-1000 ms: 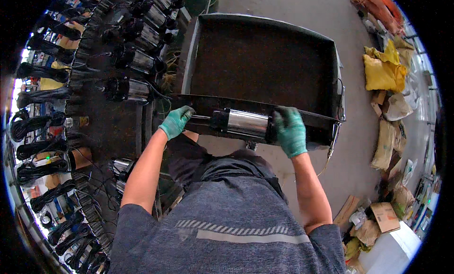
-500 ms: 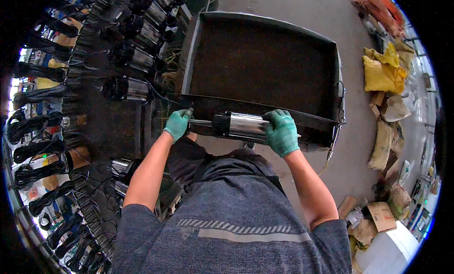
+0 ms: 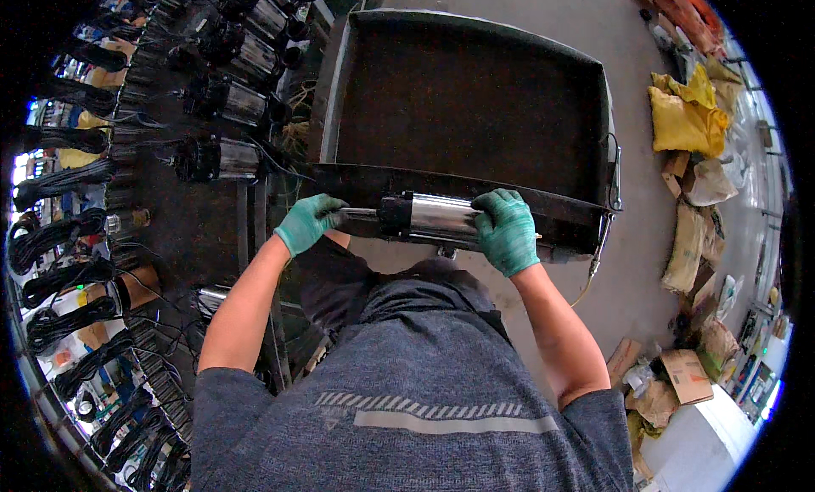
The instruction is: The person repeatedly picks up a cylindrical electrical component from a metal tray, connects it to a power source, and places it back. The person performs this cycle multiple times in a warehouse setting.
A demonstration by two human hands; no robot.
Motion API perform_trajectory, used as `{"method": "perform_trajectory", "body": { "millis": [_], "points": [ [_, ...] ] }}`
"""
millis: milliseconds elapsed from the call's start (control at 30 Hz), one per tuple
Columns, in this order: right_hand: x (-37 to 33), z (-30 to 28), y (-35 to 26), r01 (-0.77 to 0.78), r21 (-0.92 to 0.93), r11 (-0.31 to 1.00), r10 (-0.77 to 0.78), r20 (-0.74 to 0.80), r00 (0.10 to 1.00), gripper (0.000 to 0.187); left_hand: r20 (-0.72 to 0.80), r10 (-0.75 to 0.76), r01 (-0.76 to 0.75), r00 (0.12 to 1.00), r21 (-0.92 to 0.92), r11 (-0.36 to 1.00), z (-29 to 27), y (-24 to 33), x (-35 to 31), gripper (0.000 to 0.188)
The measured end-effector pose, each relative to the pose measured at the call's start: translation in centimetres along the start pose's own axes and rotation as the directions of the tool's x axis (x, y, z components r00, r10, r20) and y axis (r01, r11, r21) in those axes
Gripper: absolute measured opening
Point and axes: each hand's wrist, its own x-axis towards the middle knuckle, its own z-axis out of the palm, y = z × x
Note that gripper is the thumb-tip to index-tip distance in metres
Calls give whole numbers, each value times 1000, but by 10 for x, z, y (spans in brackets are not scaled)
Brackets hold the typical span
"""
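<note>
A pump motor (image 3: pixel 443 216) with a shiny metal cylinder and a black collar lies sideways in front of me, over the near ledge of a dark metal tray (image 3: pixel 604 110). My right hand (image 3: pixel 507 230), in a green glove, is wrapped over the cylinder's right end. From the black collar a thin metal shaft (image 3: pixel 363 212) points left. My left hand (image 3: pixel 309 224), also gloved in green, pinches the shaft's tip between thumb and fingers; the exact contact is partly hidden.
Several similar motors (image 3: pixel 238 159) stand in a row on the dark bench at left. Coiled black cables (image 3: pixel 64 182) hang beyond them. Along the right lie yellow sacks (image 3: pixel 686 123) and cardboard (image 3: pixel 686 376) on the grey floor. A hose fitting (image 3: pixel 601 246) hangs at the tray's right corner.
My left hand has shifted slightly left along the shaft to its tip, and its grip looks looser. My right hand stays on the cylinder. The view has shifted a little.
</note>
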Motion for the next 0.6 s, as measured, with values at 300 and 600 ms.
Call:
{"method": "perform_trajectory", "body": {
  "millis": [300, 600],
  "points": [
    [1, 0, 1, 26, -5, 1000, -26, 3, 1000, 13, -39, -358, 298, 933, -473, 829, 12, 8, 7, 33],
    [1, 0, 3, 27, -22, 999, -26, 15, 1000, 14, 4, -163, 159, 987, -227, 961, 6, -5, 3, 25]
  ]
}}
